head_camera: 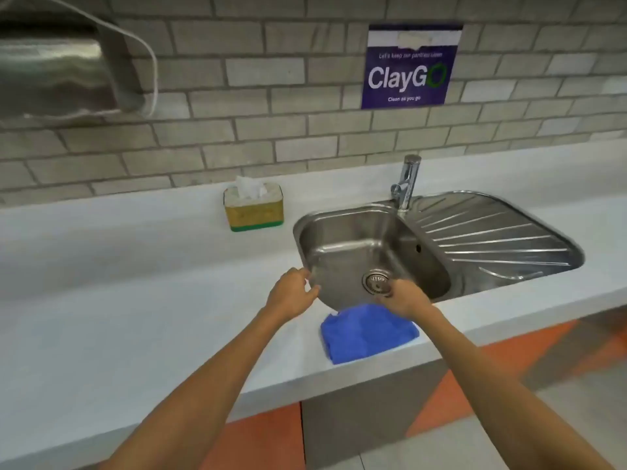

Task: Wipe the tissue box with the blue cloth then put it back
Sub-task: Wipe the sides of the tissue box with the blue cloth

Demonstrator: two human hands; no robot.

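Observation:
The tissue box [253, 208], yellow with a green base and a white tissue sticking out of its top, stands on the counter by the wall, left of the sink. A folded blue cloth [368, 332] lies near the counter's front edge, just in front of the sink bowl. My left hand [292, 293] hovers over the sink's left rim with fingers loosely curled and holds nothing. My right hand [403, 300] hangs just above the cloth's far edge, fingers apart, also with nothing in it. Both hands are well short of the tissue box.
A steel sink [342, 239] with a tap [407, 181] and ribbed drainboard [492, 232] is set into the pale counter [135, 300]. A steel dispenser [57, 69] hangs on the brick wall at upper left. A purple sign [409, 67] is on the wall.

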